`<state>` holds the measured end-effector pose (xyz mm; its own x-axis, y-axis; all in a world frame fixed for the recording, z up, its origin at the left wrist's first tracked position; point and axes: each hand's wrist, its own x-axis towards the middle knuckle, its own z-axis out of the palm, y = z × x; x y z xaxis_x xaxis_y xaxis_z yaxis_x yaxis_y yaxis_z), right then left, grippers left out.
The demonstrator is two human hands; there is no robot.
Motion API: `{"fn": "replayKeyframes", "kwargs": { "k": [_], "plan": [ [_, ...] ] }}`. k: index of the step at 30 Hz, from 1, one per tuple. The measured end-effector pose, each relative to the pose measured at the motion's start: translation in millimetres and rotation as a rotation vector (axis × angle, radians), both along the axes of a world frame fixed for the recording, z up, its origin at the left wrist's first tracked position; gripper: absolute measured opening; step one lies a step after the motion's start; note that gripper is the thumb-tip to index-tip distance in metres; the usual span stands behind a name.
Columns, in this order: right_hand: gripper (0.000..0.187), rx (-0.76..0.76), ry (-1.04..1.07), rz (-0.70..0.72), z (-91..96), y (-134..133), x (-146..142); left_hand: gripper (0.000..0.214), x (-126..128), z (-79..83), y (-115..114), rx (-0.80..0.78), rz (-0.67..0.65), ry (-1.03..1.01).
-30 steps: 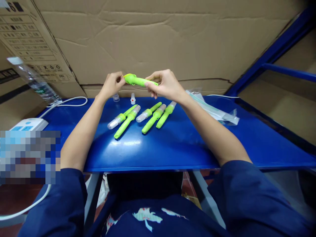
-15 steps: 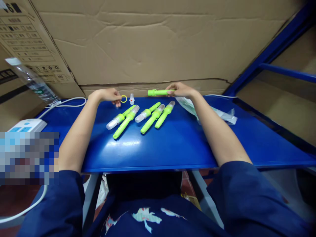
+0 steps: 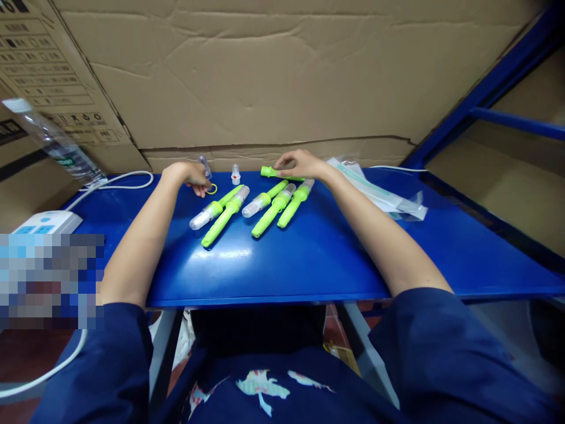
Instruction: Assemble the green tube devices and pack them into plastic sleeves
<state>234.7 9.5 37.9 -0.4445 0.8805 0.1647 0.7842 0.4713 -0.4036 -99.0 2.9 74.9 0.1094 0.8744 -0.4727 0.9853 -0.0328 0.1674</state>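
My left hand [image 3: 197,178] is at the back left of the blue table, fingertips pinched on a thin yellow ring [image 3: 212,189] close to the tabletop. Just behind it stands a clear plastic cap [image 3: 203,165], partly hidden by the fingers. A small clear-and-white piece with a red dot [image 3: 235,175] stands further right. My right hand [image 3: 300,163] has its fingers closed on a bright green plastic tube [image 3: 268,171], held low at the table's back; the fingers cover part of it. Several green sticks with clear tops [image 3: 226,219] lie in front, between my hands.
A cardboard wall [image 3: 273,76] closes off the back. Clear plastic packaging [image 3: 388,200] lies right, beneath my right forearm. At left are a leaning water bottle [image 3: 57,147], a white power strip [image 3: 48,222] and a white cable [image 3: 128,180]. A blue frame bar [image 3: 485,76] slants up at right.
My left hand has lowered the yellow ring toward the table, and the clear cap behind it has come into view. My right hand has moved left and down with the green tube.
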Motion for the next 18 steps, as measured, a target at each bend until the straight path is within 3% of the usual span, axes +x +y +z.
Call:
{"fn": "replayKeyframes", "kwargs": {
  "k": [2,4,9,13,18],
  "plan": [
    [0.045,-0.137,-0.097,0.214,10.0,-12.1,-18.3,0.015,4.2,3.7,-2.6,0.017,0.001,0.023],
    [0.046,-0.242,-0.225,0.294,15.1,-21.4,-33.0,0.016,9.1,7.8,-5.1,0.057,-0.026,0.034],
    [0.044,-0.308,-0.417,0.254,13.6,-28.2,-42.6,0.035,35.7,17.6,-20.7,0.257,-0.266,0.004],
    [0.051,-0.307,-0.36,0.33,11.3,-26.3,-38.0,0.05,68.8,16.5,-43.8,0.312,-0.43,-0.059],
    [0.061,-0.302,-0.275,0.353,4.7,-15.7,-31.8,0.056,92.4,4.2,-60.2,0.287,-0.498,0.083]
  ]
}}
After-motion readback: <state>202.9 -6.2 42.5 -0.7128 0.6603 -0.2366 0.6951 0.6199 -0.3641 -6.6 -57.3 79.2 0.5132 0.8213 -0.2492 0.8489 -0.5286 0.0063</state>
